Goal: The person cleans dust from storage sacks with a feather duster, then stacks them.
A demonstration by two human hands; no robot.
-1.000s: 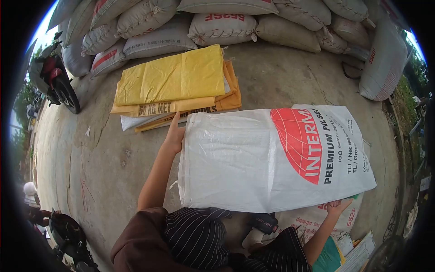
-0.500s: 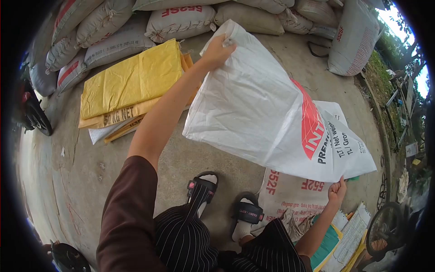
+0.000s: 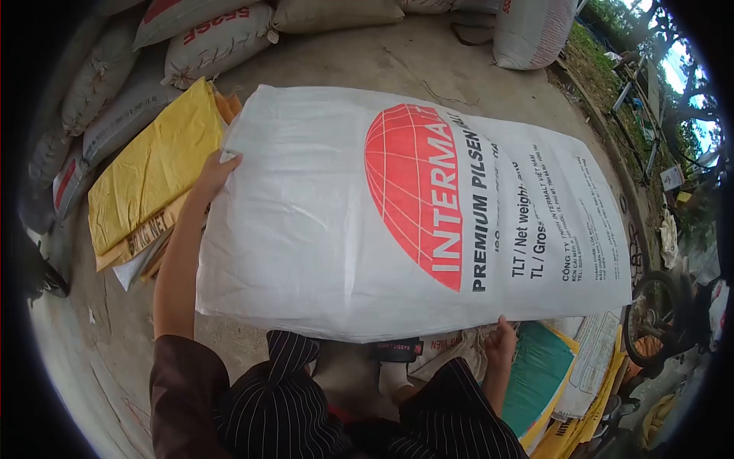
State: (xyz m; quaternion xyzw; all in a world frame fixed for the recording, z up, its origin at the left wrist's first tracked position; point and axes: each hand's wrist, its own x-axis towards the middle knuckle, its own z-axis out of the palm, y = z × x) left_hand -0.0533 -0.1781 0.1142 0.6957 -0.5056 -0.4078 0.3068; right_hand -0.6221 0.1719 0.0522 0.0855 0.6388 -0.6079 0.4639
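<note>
A large white woven malt sack (image 3: 306, 206), printed with a red globe and black lettering, is stretched out flat in front of me. My left hand (image 3: 217, 174) pinches its left edge near the far corner. At the near edge, right of the middle, my right hand (image 3: 501, 344) has its fingers closed on the fabric. The sack looks thin and unfilled. It hides most of the ground ahead and part of my sandals. Beneath it, a bit of another printed sack (image 3: 440, 348) shows on the floor.
Folded yellow sacks (image 3: 153, 168) are stacked on the concrete to the left. Filled sacks (image 3: 218, 46) are piled behind, with one upright sack (image 3: 531, 34) at the far right. Green (image 3: 535, 375) and yellow sacks lie near my right arm, beside a wheel (image 3: 650, 317).
The white sack has swung from a slanted, partly folded position to lie spread toward me, its whole print now showing. My left hand has come down and left; my view has shifted right.
</note>
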